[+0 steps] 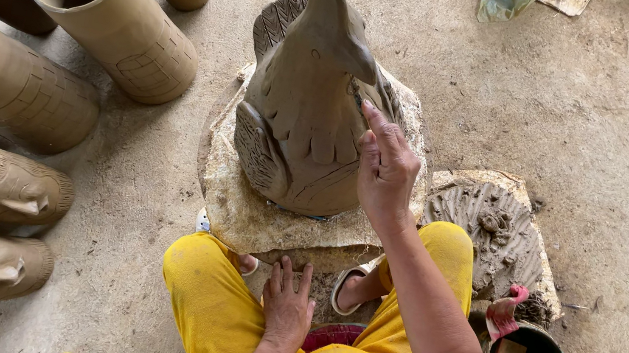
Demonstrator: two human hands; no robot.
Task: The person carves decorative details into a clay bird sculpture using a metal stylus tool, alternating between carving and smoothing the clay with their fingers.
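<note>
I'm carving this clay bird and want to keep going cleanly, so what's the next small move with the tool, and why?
Probably draw the tool a short stroke down the neck of the bird. Its tip already sits just under the beak, pinched in the right hand, while the left hand rests on the knee.

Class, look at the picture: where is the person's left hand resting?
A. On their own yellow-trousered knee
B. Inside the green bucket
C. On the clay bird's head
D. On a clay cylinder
A: the left hand lies flat on the yellow trousers, while the right hand holds a thin tool to the clay bird.
</note>
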